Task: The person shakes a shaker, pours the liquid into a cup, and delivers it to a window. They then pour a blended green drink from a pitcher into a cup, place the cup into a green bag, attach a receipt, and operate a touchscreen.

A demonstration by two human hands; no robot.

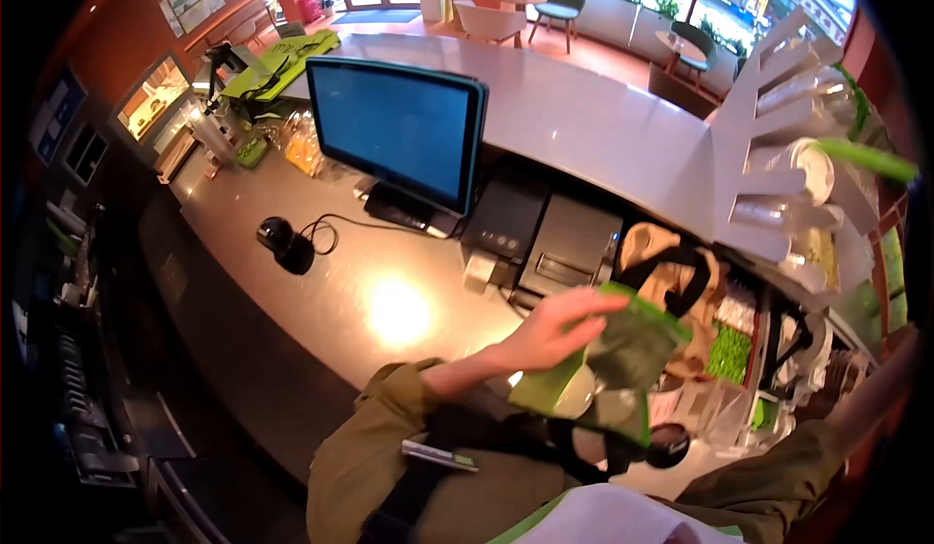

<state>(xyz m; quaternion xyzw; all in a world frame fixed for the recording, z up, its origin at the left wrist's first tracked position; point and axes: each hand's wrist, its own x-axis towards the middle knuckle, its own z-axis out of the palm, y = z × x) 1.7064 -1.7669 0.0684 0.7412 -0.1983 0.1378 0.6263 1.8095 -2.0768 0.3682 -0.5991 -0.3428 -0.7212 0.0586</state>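
Observation:
My left hand [556, 333] reaches across the front of my body with its fingers closed on the top edge of a green bag [637, 335]. The bag hangs open below the hand, its dark green inside showing, and a pale round patch shows on its near side. A black round lid or cup top [667, 444] is just under the bag. My right forearm [869, 398] stretches up to the right edge, where the hand is cut off by the dark border. Near that edge, a long bright green thing [861, 156] sticks out in front of the cup rack.
A monitor [394, 130] stands on the counter with a black scanner [275, 234] to its left. Black printers [569, 242] sit behind the bag. Brown cup carriers [644, 242] and green packets [729, 351] lie to the right, below a white rack [732, 179] of cups and lids.

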